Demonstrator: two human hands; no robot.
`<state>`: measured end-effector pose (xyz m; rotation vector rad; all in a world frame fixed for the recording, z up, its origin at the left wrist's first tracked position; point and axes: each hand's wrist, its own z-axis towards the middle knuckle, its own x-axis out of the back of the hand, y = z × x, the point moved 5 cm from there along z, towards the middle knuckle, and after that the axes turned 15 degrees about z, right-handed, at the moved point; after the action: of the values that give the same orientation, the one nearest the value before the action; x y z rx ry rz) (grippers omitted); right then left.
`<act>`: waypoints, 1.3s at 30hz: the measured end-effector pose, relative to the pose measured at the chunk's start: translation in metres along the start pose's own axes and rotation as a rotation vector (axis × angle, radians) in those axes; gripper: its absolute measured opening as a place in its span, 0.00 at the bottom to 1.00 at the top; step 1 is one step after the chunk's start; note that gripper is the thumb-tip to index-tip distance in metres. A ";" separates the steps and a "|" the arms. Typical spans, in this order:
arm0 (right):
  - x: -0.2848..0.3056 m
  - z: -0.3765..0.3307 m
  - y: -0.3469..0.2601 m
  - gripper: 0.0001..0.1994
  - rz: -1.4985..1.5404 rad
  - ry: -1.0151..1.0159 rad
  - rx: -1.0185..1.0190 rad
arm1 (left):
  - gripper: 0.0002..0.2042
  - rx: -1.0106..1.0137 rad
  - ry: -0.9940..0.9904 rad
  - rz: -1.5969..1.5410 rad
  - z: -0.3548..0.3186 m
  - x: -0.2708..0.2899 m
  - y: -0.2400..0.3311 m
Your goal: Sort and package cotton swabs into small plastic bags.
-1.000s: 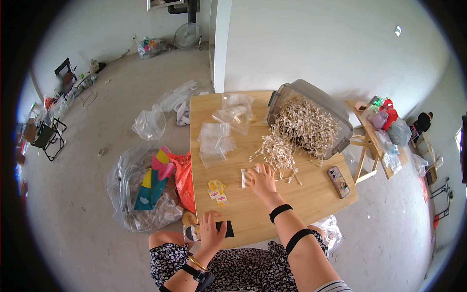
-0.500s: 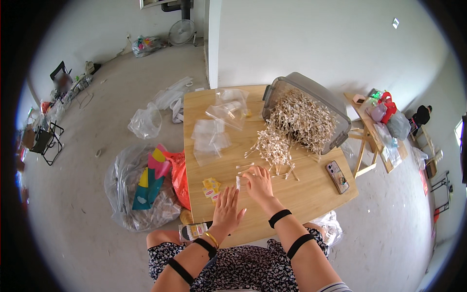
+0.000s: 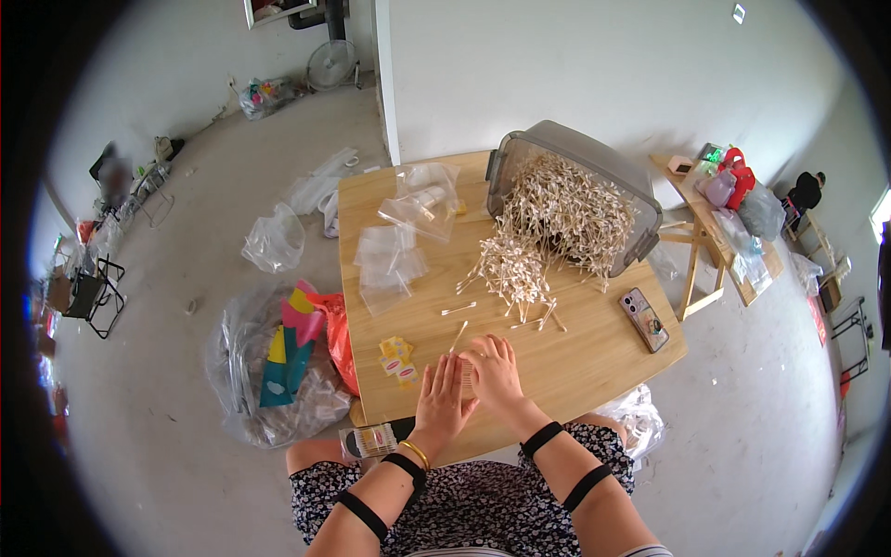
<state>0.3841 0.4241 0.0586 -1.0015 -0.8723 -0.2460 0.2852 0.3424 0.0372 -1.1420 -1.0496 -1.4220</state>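
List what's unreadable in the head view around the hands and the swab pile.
- What the left hand and right hand enclose: covered by the fingers, head view.
- Single cotton swabs in the tipped bin: too small, tangled.
- Item at the table near edge: partly hidden by the left wrist.
- Left-side floor clutter: blurred by the fisheye rim.

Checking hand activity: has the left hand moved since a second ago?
Yes. The left hand rose from the table's near edge to meet the right hand.
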 end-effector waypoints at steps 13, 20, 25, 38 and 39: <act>0.017 0.014 0.008 0.21 0.021 -0.051 -0.034 | 0.40 -0.002 -0.027 0.061 -0.002 0.002 0.004; 0.025 -0.013 0.022 0.24 0.122 0.060 -0.048 | 0.39 -0.005 -0.001 0.027 -0.004 0.006 0.005; 0.011 -0.059 0.004 0.34 0.097 -0.024 -0.074 | 0.39 0.061 -0.065 -0.127 -0.016 0.009 0.005; -0.016 -0.050 -0.007 0.44 -0.200 -0.182 0.084 | 0.48 0.149 -0.103 0.048 -0.020 -0.004 -0.004; -0.016 -0.050 -0.009 0.44 -0.196 -0.183 0.085 | 0.48 0.160 -0.105 0.042 -0.020 -0.004 -0.005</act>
<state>0.3950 0.3754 0.0402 -0.8691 -1.1406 -0.2836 0.2778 0.3241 0.0295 -1.1248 -1.1847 -1.2327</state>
